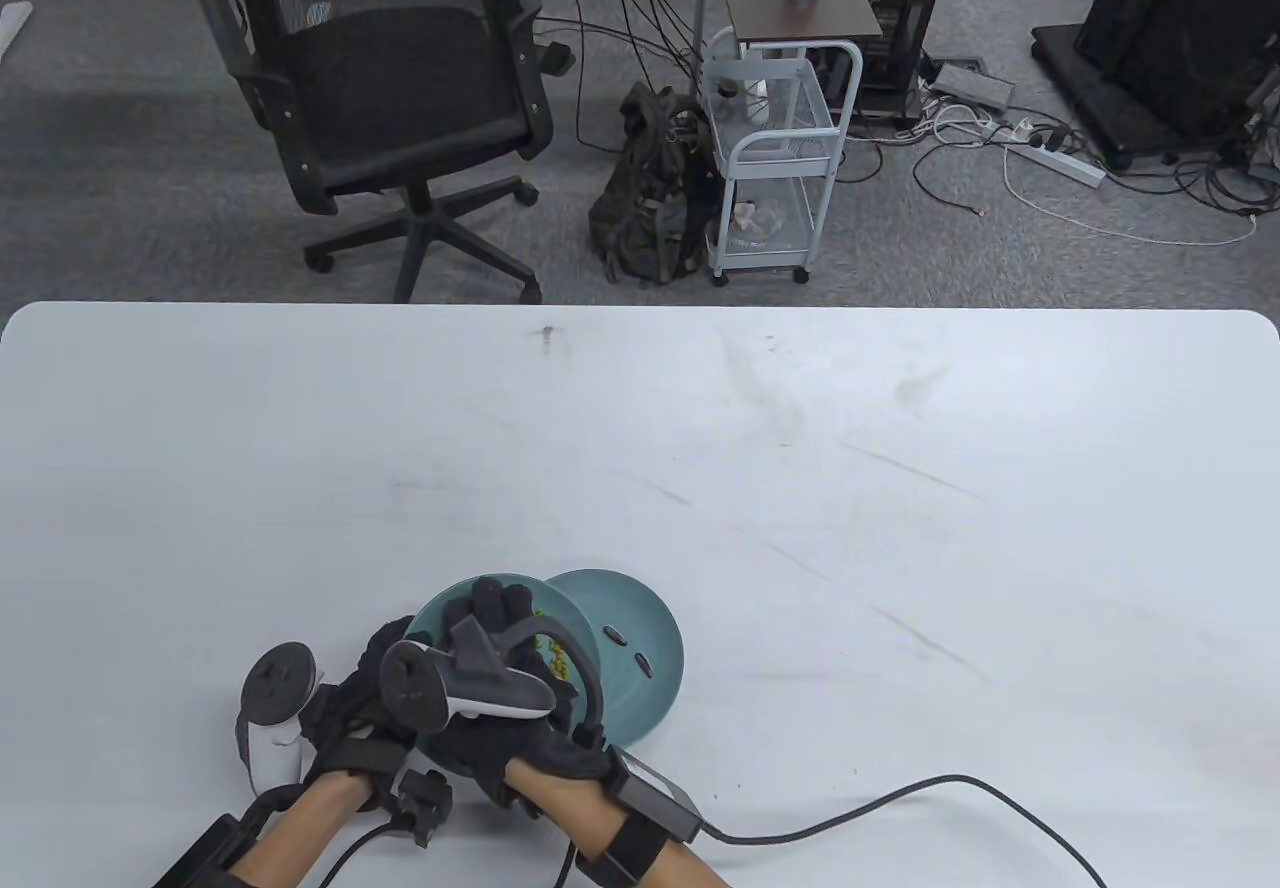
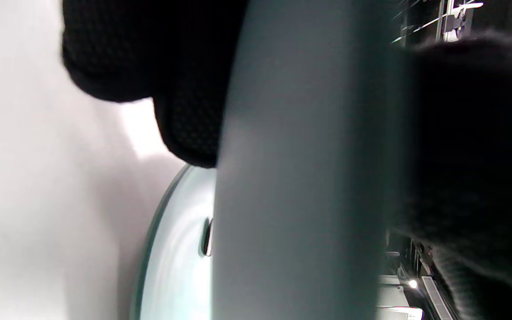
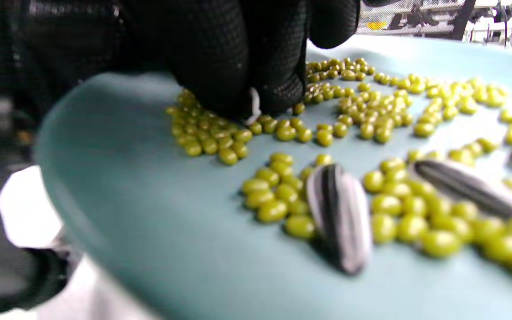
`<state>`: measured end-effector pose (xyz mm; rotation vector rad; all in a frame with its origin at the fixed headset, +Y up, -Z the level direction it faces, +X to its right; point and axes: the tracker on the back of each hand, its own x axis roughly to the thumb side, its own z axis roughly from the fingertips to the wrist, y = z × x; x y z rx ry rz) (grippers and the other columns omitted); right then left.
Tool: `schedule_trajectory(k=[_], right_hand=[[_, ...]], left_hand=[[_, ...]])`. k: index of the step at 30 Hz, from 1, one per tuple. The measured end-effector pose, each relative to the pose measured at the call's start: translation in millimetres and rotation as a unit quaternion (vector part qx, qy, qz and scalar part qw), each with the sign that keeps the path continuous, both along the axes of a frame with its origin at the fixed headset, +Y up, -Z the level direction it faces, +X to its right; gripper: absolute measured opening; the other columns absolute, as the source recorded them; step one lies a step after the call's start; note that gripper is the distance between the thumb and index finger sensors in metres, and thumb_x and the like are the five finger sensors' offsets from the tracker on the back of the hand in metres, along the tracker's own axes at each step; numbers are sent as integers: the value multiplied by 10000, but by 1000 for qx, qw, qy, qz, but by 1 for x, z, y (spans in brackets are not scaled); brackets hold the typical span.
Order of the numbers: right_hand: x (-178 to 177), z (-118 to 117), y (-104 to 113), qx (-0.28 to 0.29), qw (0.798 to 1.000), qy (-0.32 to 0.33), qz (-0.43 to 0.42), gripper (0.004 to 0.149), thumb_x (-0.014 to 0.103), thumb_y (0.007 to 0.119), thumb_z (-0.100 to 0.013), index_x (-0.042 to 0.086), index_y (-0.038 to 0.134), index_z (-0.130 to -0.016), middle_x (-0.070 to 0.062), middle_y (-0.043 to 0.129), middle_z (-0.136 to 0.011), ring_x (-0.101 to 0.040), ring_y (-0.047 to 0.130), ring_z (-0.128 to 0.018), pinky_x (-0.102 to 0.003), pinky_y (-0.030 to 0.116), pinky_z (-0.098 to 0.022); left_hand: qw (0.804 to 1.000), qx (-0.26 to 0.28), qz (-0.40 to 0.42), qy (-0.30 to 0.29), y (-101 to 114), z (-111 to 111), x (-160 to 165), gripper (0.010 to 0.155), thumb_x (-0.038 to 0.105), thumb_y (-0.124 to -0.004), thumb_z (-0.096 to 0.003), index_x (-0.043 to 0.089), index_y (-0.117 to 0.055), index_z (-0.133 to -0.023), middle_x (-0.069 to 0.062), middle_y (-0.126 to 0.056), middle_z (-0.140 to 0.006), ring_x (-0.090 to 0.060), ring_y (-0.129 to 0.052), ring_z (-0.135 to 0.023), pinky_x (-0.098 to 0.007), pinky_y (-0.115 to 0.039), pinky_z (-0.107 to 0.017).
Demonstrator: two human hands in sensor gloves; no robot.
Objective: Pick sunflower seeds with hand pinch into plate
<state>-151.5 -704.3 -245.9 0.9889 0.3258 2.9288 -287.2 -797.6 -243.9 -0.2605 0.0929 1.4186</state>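
A teal plate point(image 1: 570, 628) holds many green beans point(image 3: 371, 111) and a few striped sunflower seeds point(image 3: 340, 218). My left hand point(image 1: 395, 643) grips this plate by its left rim and holds it tilted; in the left wrist view its fingers point(image 2: 171, 66) clamp the plate's edge point(image 2: 305, 178). My right hand point(image 1: 500, 613) reaches over the beans, and its fingertips point(image 3: 238, 80) pinch a pale-edged sunflower seed point(image 3: 253, 109). A second teal plate point(image 1: 655, 618) lies on the table just to the right with two sunflower seeds point(image 1: 615, 636) in it.
The white table point(image 1: 800, 478) stretches far and right of the plates. A black cable point(image 1: 900, 793) runs from my right wrist across the front right. An office chair point(image 1: 390, 98) and a white cart point(image 1: 770, 158) stand beyond the far edge.
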Motion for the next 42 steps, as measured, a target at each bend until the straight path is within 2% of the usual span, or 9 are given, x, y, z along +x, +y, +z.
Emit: schedule_trajectory(k=[4,10,19,24,28,32,36,42], right_hand=[[-2,1,-1,8,1000,4,2,336,220,924,-520,-41,922,-732,-349,516,-1105,-669,351,-997,-783,301,-664],[4,-5,-6,-18,999,-6,-35,337,221,928,-517,-47,922,-721,-348,524,-1098,-667,363,-992,-780,309,-662],[10,-7,2,-26,998,-6,-64,336,220,924,-520,-45,923,-725,-354,511,-1101,-670,348,-993,-782,298,-662],[22,-7,26,-9,994,-13,-104,334,221,922,-522,-43,923,-726,-350,505,-1104,-669,344,-994,-781,296,-663],[46,-10,52,9,988,-41,-151,333,223,922,-524,-40,924,-730,-351,503,-1107,-672,343,-994,-783,294,-663],[71,-17,59,8,981,-75,-181,334,220,921,-525,-43,924,-730,-355,499,-1107,-673,339,-994,-784,289,-662],[100,-24,48,10,975,-116,-188,333,219,919,-527,-41,921,-735,-356,495,-1107,-673,336,-994,-784,288,-662],[137,-36,-3,-11,970,-182,-160,333,221,916,-528,-39,919,-736,-361,496,-1103,-680,338,-985,-786,291,-657]], left_hand=[[1000,-3,3,1,-2,-1,-1,462,364,-603,-611,119,-474,-980,-103,-865,-767,-224,-1045,-412,-406,-871,-369],[1000,-5,0,4,-3,-1,-2,463,368,-603,-611,123,-472,-981,-101,-863,-769,-226,-1041,-415,-408,-867,-370],[1000,-7,4,5,-2,-1,-3,462,378,-593,-615,140,-461,-989,-84,-860,-778,-212,-1039,-421,-400,-860,-374],[1000,-9,-4,28,0,-3,-12,461,386,-583,-619,150,-454,-994,-73,-855,-786,-199,-1038,-430,-390,-862,-380],[999,-18,6,43,2,-6,-20,462,394,-576,-624,155,-447,-998,-66,-852,-792,-189,-1037,-437,-382,-863,-386],[998,-26,18,55,1,-8,-26,462,397,-570,-629,157,-438,-1001,-67,-845,-800,-187,-1035,-446,-380,-861,-393],[997,-23,10,70,3,-10,-31,461,394,-570,-629,157,-437,-1002,-67,-845,-800,-188,-1033,-448,-382,-859,-394],[996,-23,16,83,4,-11,-37,461,399,-560,-633,164,-425,-1005,-51,-837,-810,-180,-1031,-460,-376,-858,-404]])
